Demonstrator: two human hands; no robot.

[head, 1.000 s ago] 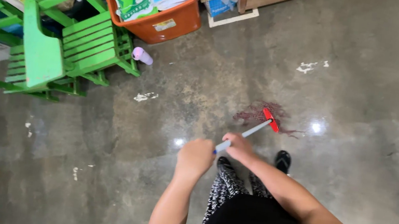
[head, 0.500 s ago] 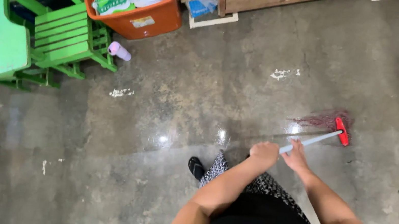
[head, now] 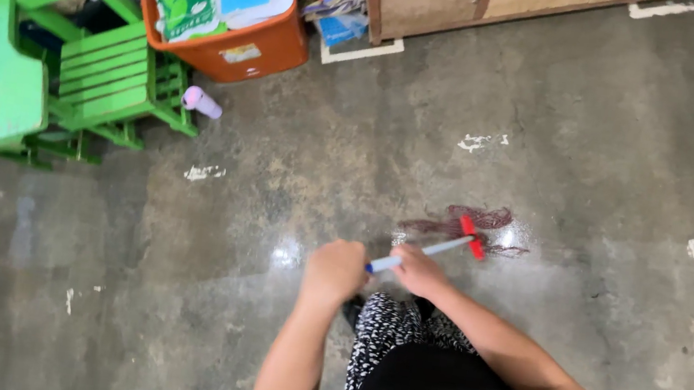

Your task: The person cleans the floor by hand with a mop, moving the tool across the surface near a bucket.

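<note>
Gripping a mop with both hands: left hand clenched at the handle's near end, right hand clasped just ahead. Red mop head resting on the wet floor, well apart from the green chair and orange bin.

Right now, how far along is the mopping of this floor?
Partway, it seems. A wet, glossy patch of concrete floor shows around the mop head, so that part looks done. Both hands, left hand and right hand, grip the mop handle. The duller floor toward the green chairs looks unmopped.
</note>
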